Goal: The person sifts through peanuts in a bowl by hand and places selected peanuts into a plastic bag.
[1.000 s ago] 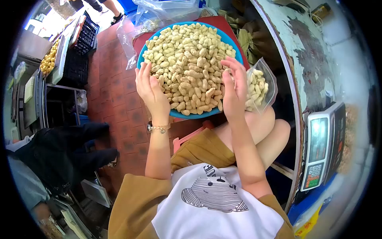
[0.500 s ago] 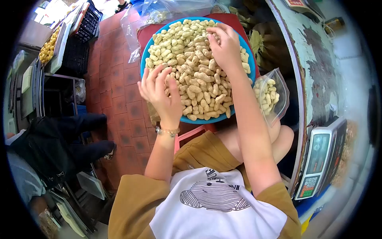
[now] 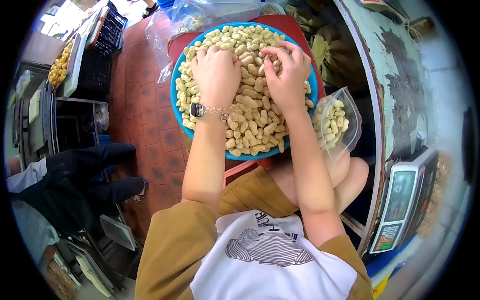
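A round blue basin [image 3: 176, 102] is heaped with unshelled peanuts [image 3: 250, 102], paler toward its far and left sides. My left hand [image 3: 216, 74] rests on the upper left of the heap, back upward, with fingers curled down and close together. Its fingertips are hidden, so whatever they hold cannot be made out. Over the upper right of the heap is my right hand [image 3: 290, 75], thumb and bent forefinger apart, with loose peanuts beneath. Beside my right forearm, a clear plastic bag [image 3: 352, 122] containing peanuts lies against my leg.
A red surface [image 3: 292, 30] lies under the basin, with clear plastic sheeting [image 3: 215, 12] behind it. On the right, a worn counter [image 3: 407, 95] bears a digital scale [image 3: 400, 200]. To the left are black crates [image 3: 107, 30] and a person in dark trousers [image 3: 110, 160].
My left hand has moved from the basin's left edge up and right onto the peanuts, its fingers now curled down. My right hand has shifted slightly down and right. The basin has shifted slightly left.
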`<action>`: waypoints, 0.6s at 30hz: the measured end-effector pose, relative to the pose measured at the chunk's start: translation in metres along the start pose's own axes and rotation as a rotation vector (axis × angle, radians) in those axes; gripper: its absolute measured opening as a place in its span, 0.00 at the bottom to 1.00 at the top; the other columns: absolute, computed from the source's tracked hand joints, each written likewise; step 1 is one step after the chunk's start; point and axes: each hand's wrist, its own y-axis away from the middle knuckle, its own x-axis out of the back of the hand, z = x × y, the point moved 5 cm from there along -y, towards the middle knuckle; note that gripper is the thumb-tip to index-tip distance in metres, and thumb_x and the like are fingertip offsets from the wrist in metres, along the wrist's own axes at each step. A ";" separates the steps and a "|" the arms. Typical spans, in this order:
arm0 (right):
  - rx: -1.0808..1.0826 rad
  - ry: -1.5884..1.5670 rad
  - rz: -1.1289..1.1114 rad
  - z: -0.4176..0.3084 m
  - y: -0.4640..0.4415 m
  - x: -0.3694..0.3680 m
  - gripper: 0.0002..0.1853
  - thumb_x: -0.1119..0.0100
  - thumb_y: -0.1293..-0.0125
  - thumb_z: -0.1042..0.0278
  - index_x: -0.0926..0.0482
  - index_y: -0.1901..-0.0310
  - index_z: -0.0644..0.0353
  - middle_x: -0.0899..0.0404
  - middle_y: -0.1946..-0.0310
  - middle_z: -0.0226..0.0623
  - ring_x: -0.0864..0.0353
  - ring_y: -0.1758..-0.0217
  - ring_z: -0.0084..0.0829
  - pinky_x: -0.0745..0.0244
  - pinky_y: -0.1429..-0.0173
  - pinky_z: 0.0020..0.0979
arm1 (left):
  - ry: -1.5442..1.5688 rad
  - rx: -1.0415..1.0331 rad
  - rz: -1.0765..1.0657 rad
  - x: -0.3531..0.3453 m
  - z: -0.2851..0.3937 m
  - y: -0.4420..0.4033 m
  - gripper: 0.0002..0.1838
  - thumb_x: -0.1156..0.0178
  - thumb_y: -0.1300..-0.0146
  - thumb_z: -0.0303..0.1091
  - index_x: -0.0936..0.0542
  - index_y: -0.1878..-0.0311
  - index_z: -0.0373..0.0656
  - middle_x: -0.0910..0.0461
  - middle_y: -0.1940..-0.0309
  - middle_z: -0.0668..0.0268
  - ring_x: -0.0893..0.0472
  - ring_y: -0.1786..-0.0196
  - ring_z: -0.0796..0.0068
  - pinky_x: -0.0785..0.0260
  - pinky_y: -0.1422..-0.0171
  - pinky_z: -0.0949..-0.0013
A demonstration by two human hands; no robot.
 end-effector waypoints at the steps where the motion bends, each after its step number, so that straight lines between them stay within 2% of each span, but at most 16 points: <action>1: -0.001 -0.004 -0.001 -0.001 0.000 0.000 0.09 0.37 0.43 0.70 0.16 0.60 0.49 0.27 0.46 0.35 0.36 0.40 0.44 0.41 0.35 0.45 | 0.000 -0.010 0.011 0.000 0.001 0.001 0.06 0.31 0.45 0.40 0.11 0.67 0.50 0.17 0.58 0.68 0.23 0.49 0.62 0.36 0.41 0.59; 3: -0.002 -0.013 -0.003 -0.004 -0.001 0.000 0.09 0.38 0.43 0.70 0.16 0.60 0.49 0.27 0.46 0.35 0.36 0.40 0.44 0.41 0.35 0.45 | -0.001 -0.030 0.037 -0.002 0.001 0.002 0.07 0.32 0.45 0.39 0.11 0.66 0.49 0.17 0.58 0.68 0.23 0.48 0.62 0.37 0.41 0.59; 6: 0.010 -0.018 -0.004 -0.008 0.000 0.003 0.10 0.37 0.43 0.69 0.16 0.58 0.48 0.25 0.46 0.32 0.35 0.40 0.42 0.43 0.34 0.44 | 0.237 -0.129 0.234 0.008 0.003 0.009 0.05 0.33 0.45 0.34 0.14 0.67 0.45 0.18 0.62 0.63 0.22 0.51 0.60 0.34 0.44 0.58; 9: 0.058 -0.175 -0.052 -0.007 -0.004 0.001 0.11 0.37 0.43 0.68 0.16 0.56 0.48 0.22 0.47 0.29 0.33 0.41 0.39 0.44 0.33 0.43 | 0.658 -0.057 0.160 0.011 -0.005 0.012 0.04 0.33 0.42 0.32 0.14 0.64 0.45 0.18 0.62 0.64 0.21 0.51 0.63 0.30 0.45 0.61; 10: 0.067 -0.185 -0.068 -0.008 -0.004 0.000 0.12 0.37 0.43 0.67 0.16 0.56 0.48 0.22 0.47 0.28 0.33 0.41 0.38 0.45 0.33 0.43 | 0.826 0.083 0.039 0.010 -0.007 0.016 0.05 0.35 0.37 0.31 0.16 0.60 0.42 0.17 0.60 0.65 0.20 0.55 0.71 0.28 0.51 0.69; 12: 0.085 -0.205 -0.103 -0.010 -0.004 -0.001 0.13 0.37 0.42 0.66 0.16 0.55 0.48 0.21 0.47 0.27 0.32 0.40 0.36 0.45 0.33 0.43 | 1.115 0.176 -0.036 0.017 -0.009 0.023 0.07 0.38 0.34 0.31 0.17 0.57 0.39 0.16 0.59 0.66 0.20 0.58 0.78 0.28 0.53 0.74; 14: 0.115 -0.198 -0.100 -0.012 -0.004 0.000 0.13 0.37 0.42 0.64 0.16 0.54 0.50 0.19 0.50 0.28 0.30 0.42 0.36 0.42 0.34 0.42 | 1.373 0.272 -0.071 0.022 -0.011 0.029 0.09 0.41 0.29 0.32 0.20 0.52 0.36 0.16 0.58 0.65 0.20 0.62 0.84 0.27 0.55 0.79; 15: 0.130 -0.196 -0.100 -0.015 -0.005 0.001 0.13 0.37 0.41 0.63 0.16 0.54 0.51 0.18 0.52 0.29 0.29 0.43 0.37 0.40 0.35 0.41 | 1.453 0.287 -0.058 0.021 -0.015 0.031 0.09 0.41 0.29 0.32 0.20 0.52 0.36 0.16 0.58 0.65 0.20 0.62 0.83 0.27 0.55 0.78; 17: 0.072 -0.425 -0.239 -0.022 -0.007 0.001 0.13 0.35 0.41 0.64 0.16 0.55 0.54 0.17 0.56 0.32 0.23 0.49 0.35 0.32 0.41 0.38 | 1.615 0.318 -0.027 0.016 -0.022 0.034 0.09 0.41 0.29 0.32 0.20 0.52 0.37 0.16 0.58 0.64 0.18 0.60 0.82 0.26 0.54 0.77; 18: 0.043 -0.540 -0.309 -0.027 -0.007 0.002 0.13 0.35 0.41 0.64 0.16 0.55 0.56 0.16 0.58 0.33 0.20 0.52 0.35 0.29 0.44 0.36 | 1.602 0.331 -0.016 0.018 -0.021 0.036 0.08 0.42 0.29 0.31 0.21 0.52 0.37 0.16 0.58 0.64 0.17 0.57 0.80 0.24 0.51 0.76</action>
